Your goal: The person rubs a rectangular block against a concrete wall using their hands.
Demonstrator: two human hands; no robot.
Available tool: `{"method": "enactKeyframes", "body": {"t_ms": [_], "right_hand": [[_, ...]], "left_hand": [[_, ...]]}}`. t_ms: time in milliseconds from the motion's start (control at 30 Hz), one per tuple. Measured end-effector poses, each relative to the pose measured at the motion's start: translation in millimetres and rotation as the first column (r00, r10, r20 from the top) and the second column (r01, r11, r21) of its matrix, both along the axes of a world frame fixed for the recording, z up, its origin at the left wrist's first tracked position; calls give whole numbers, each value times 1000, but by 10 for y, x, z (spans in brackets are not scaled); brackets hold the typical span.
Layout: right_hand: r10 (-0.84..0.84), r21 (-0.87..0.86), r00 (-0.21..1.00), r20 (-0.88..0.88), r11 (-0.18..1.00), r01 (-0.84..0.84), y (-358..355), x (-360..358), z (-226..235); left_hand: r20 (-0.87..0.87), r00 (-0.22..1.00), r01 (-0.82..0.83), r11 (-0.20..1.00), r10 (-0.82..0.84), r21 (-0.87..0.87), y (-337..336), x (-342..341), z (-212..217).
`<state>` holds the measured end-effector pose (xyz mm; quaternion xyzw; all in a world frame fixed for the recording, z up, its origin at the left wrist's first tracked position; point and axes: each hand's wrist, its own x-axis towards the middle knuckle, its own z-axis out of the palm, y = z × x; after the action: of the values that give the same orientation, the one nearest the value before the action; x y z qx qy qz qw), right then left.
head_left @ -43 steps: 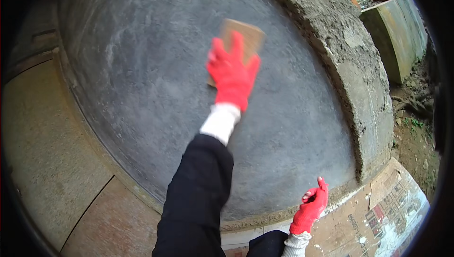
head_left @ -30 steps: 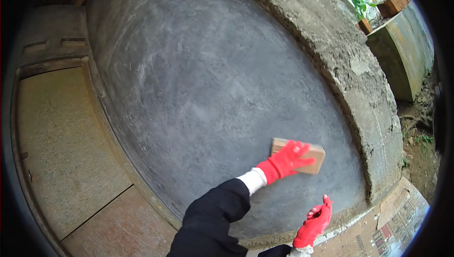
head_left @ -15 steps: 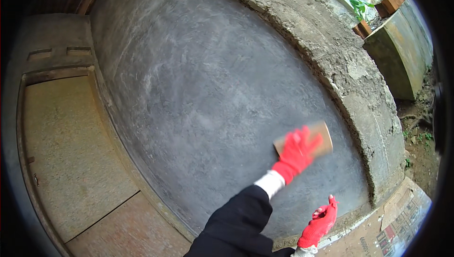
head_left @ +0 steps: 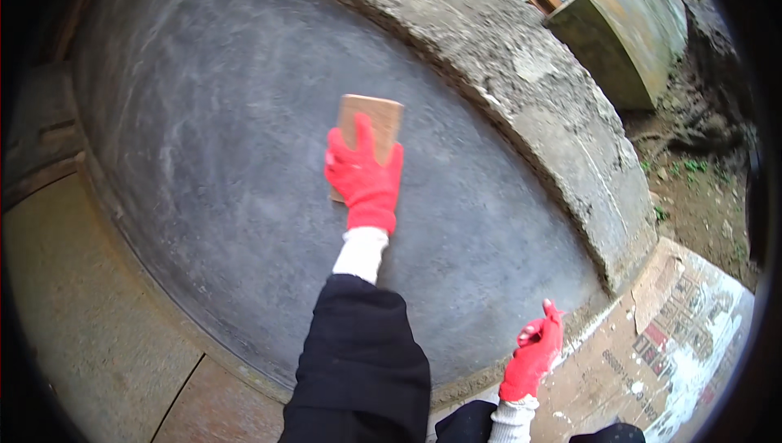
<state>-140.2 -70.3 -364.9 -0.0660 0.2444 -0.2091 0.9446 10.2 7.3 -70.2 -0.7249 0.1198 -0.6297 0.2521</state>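
Note:
My left hand [head_left: 368, 186], in a red-palmed glove with a white cuff, is closed on a flat, tan, rectangular wooden float [head_left: 371, 121]. Its fingers spread over the float's back, which hides any handle. The float lies against a dark grey plastered wall [head_left: 269, 198], around the middle of the view. Lower right, my right hand [head_left: 533, 355] wears a similar glove with bare fingertips. It hangs free beside the wall's lower edge, holding nothing, its index finger extended and the others loosely bent.
A rough, broken concrete edge [head_left: 529, 109] borders the wall on the right. Beyond it are a mossy concrete block [head_left: 611, 44] and bare soil [head_left: 700, 207]. A splattered, printed cardboard sheet [head_left: 652, 353] lies at lower right. Tan panels [head_left: 90, 296] stand at the left.
My left hand has swept the float up and left across the wall, turning it more upright. My right hand stays low with its fingers much the same. The view has shifted.

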Motion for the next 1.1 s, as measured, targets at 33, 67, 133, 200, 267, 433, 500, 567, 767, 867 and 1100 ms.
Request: {"method": "enactKeyframes", "body": {"t_ms": [33,67,133,200,267,433,500,567,767,867,1100], "right_hand": [[-9,9,1000,18,1000,9,-1,18,-20],[0,30,998,62,1000,-2,4,-5,25],[66,89,994,84,993,-73,78,-109,205],[52,-66,983,178,997,-41,119,-143,166],[73,-10,988,135,997,-72,29,-171,139],[32,-71,998,61,997,-28,-78,-93,-98],[-12,-57,999,49,998,15,-96,-52,-160],[7,-16,999,45,1000,-6,-144,-100,-60],[14,-44,997,80,999,-10,-56,-153,-51],[37,-1,998,57,999,-37,-179,-156,-84],[-16,6,999,-35,1000,16,-279,-71,-273]], "left_hand": [[-122,992,32,997,-23,66,-35,35,-415],[-141,990,36,997,-26,67,16,-18,-782],[-311,937,6,885,157,465,362,-106,-1474],[-411,879,73,785,241,615,396,-135,-1777],[-539,828,162,855,154,493,483,-168,-1542],[-173,984,62,993,-43,103,-37,-24,-514],[25,1000,8,1000,-8,8,-132,76,-556],[-107,993,54,991,-41,119,-203,-10,-1031],[-572,817,267,832,71,486,310,9,-2885],[-543,831,225,818,122,529,370,-33,-2563],[-198,978,78,995,-65,62,-200,59,-1851]]}}
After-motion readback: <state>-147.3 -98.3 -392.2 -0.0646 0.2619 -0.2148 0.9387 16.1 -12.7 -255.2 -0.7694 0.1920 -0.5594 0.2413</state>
